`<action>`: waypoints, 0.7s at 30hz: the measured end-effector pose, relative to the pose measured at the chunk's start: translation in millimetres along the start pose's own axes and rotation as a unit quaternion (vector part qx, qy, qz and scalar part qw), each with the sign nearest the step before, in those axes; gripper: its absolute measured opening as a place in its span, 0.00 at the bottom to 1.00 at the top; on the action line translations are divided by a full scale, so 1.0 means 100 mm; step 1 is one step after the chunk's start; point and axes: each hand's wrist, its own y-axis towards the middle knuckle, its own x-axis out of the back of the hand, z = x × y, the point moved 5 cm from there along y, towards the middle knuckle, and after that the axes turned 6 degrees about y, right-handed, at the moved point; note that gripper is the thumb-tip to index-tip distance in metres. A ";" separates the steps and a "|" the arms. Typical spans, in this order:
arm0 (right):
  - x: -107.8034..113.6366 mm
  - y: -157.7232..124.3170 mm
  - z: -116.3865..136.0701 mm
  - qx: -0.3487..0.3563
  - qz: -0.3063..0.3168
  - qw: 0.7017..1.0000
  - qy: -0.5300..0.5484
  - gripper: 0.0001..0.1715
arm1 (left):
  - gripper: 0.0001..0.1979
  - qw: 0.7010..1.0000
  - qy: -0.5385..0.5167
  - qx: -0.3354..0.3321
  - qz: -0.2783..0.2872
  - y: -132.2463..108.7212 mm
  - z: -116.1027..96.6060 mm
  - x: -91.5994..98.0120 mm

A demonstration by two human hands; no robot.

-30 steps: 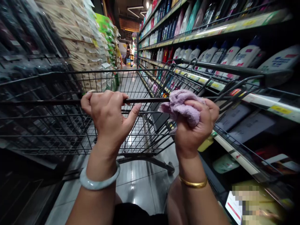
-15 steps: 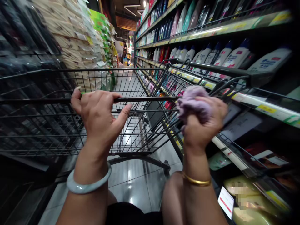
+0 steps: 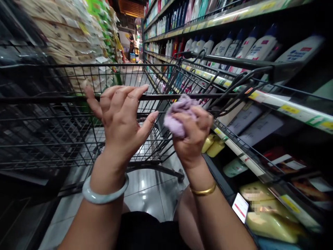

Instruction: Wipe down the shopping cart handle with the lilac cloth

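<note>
A black wire shopping cart stands across in front of me. My left hand, with a pale bangle at the wrist, rests at its dark horizontal bar; the fingers are stretched out and spread, the thumb apart. Bunched in my right hand is a crumpled light purple cloth, pressed against or just in front of the same bar. I cannot tell whether it touches. A gold bracelet circles that wrist.
Shelves of shampoo bottles line the right, with gold bottles low down by a lit phone. Stacked packs rise on the left. Tiled floor lies below, and a person stands far down the aisle.
My right hand has moved left along the bar with the cloth, closer to my left hand. The left hand's fingers have straightened. The view has tipped slightly downward.
</note>
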 end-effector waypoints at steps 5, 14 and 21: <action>0.12 0.03 -0.11 0.002 -0.065 0.998 0.001 0.07 | 0.20 1.000 0.008 -0.005 -0.017 0.01 0.01 -0.03; -0.25 -0.31 0.20 0.033 0.095 0.993 0.062 0.11 | 0.21 0.999 0.032 -0.028 -0.011 0.00 0.08 -0.04; -0.08 -0.28 -0.05 -0.030 -0.018 0.998 0.046 0.06 | 0.22 0.999 0.017 -0.030 -0.005 0.00 0.11 -0.06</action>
